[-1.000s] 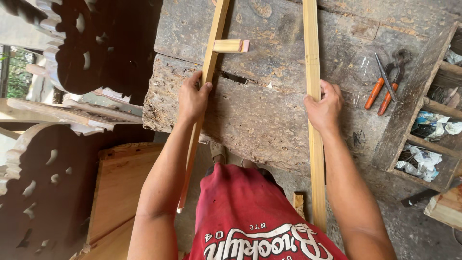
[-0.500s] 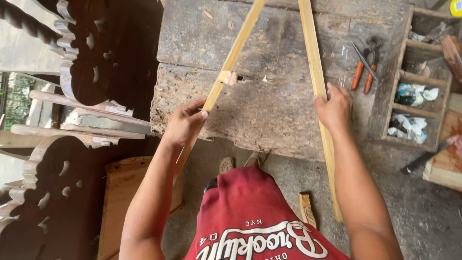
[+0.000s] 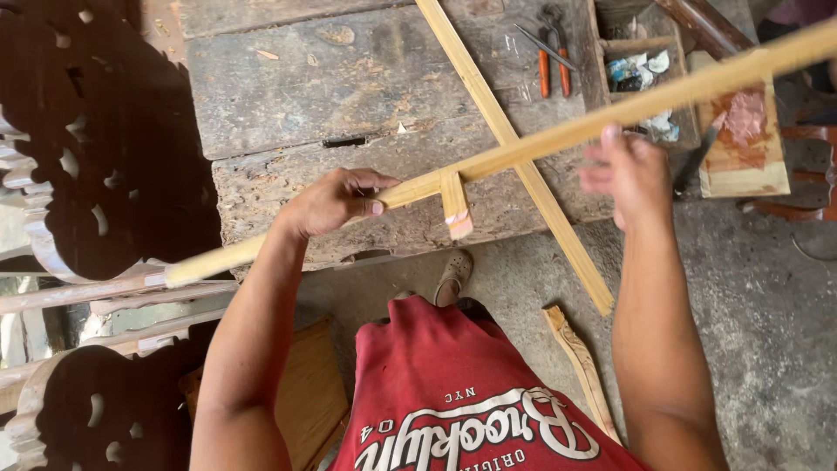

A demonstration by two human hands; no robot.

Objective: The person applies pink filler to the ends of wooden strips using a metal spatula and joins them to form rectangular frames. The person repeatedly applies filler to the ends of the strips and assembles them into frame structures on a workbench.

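Left hand: left hand (image 3: 336, 201) is clenched around the long slat (image 3: 523, 150) at centre frame, next to a short block (image 3: 455, 208) that juts down from it.
Right hand: right hand (image 3: 632, 170) sits at the slat further right, fingers spread and blurred; whether it grips or only steadies the slat I cannot tell.
Slat: held off the bench (image 3: 288, 96), slanting from lower left to upper right across the frame.
Risk: with only one sure grip, the slat could swing, and its far end could knock the box (image 3: 649, 74) at upper right.
Second slat: second slat (image 3: 514, 148) lies on the bench under the first, its lower end overhanging the edge; a bump could tip it to the floor (image 3: 750, 288).
Pliers: pliers (image 3: 552, 65) rest at upper centre, near the crossing.
Left side: dark carved panels (image 3: 105, 139) crowd the slat's low end.
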